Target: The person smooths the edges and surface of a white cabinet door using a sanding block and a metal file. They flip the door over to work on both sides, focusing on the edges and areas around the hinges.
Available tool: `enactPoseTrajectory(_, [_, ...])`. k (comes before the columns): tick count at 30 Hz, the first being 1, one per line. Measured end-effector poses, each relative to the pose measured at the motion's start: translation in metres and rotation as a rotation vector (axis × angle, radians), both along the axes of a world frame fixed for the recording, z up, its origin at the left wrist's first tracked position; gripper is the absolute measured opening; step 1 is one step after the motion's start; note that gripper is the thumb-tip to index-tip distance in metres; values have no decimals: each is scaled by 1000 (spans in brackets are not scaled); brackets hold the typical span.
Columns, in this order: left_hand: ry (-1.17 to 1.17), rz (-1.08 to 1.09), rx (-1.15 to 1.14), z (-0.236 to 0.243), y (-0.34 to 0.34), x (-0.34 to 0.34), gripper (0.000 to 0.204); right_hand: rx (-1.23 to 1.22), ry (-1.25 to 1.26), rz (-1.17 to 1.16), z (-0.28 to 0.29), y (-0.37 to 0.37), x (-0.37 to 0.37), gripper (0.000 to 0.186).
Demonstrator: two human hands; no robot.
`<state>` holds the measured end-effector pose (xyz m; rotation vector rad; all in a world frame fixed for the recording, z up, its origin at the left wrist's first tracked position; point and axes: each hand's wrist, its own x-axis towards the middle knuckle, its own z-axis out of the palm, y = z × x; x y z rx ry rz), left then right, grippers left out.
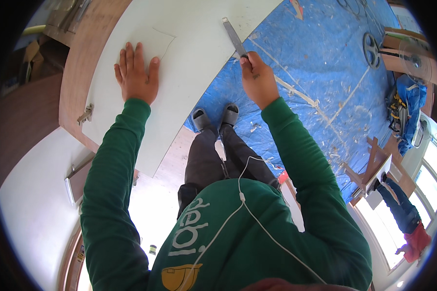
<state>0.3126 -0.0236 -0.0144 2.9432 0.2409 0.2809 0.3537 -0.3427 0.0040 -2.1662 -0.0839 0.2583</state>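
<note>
My left hand [139,77] lies flat on a large white panel [194,63], its fingers stretched out and the thumb apart. A thin curved line [172,41] shows on the panel just beyond that hand; whether it is a mark or a thread I cannot tell. In my right hand [259,80] is a flat, narrow grey hand tool [234,36] with a pale tip. It points away from me, over the panel's right edge. Its exact kind does not show. A metal cabinet hinge [86,114] sits at the panel's left side.
Brown wooden boards [82,72] border the panel on the left. Blue sheeting [296,53] strewn with scraps covers the floor at right. A fan [412,60], a blue bag [410,109] and another person [403,208] are along the far right. A white cable [243,196] hangs over my chest.
</note>
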Motion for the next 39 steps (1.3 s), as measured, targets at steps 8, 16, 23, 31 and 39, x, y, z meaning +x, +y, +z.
enactPoseTrajectory(8, [-2,3,-13,1,1,-3,65,-13,9,15,1,-13,-33,13])
enactPoseTrajectory(16, [5,10,-24,-2,3,-4,65,4,64,-6,8,-3,-58,16])
enactPoseTrajectory(23, [10,1,-26,-2,1,-2,66,-74,37,-41,8,9,8,15])
enactPoseTrajectory(31, [23,6,-35,-2,4,-3,71,-122,17,-76,4,4,3,18])
enactPoseTrajectory(39, [37,12,-31,1,2,-3,68,-11,-29,-42,3,0,-32,19])
